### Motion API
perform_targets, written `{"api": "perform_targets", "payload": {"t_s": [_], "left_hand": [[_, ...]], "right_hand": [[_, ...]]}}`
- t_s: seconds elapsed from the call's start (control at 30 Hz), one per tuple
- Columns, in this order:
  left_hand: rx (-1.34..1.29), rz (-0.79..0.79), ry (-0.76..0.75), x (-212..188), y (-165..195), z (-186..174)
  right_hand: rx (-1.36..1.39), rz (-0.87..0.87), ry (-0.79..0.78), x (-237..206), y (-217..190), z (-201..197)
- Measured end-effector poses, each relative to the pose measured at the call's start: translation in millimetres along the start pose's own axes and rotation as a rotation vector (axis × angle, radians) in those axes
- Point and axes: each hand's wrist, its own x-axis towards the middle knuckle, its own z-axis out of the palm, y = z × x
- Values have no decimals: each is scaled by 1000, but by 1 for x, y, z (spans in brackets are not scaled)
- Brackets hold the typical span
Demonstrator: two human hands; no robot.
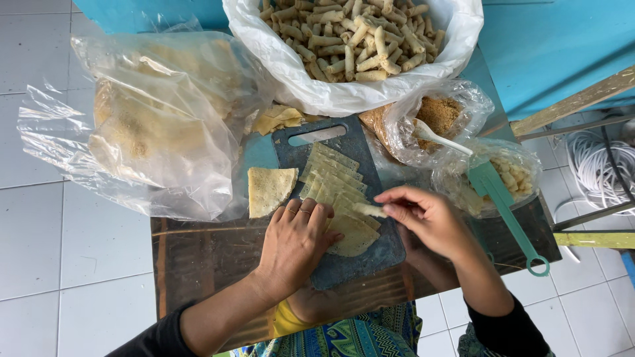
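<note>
While my left hand (294,241) presses flat and open on the near wrapper (354,235) atop the cutting board (370,261), my right hand (426,218) pinches a filling strip (368,209) just above it, lying crosswise, left-to-right, nearer my right.

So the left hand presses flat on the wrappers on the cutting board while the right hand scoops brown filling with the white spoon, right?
Not quite. The head view shows the white spoon lying untouched in the bag of brown filling; the right hand pinches a pale strip above the wrappers. The left hand does press them.
</note>
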Motion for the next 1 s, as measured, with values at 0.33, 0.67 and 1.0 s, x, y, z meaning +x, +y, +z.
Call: {"api": "perform_targets", "payload": {"t_s": [0.33,0.67,1.0], "left_hand": [[-86,67,104,-13,10,-18],[36,3,-20,-25,22,-21],[80,-14,-93,-22,27,-13]], "right_hand": [[298,50,41,39,-53,-48],[59,-392,439,109,-130,-71],[-1550,-310,536,32,-43,-63]]}}
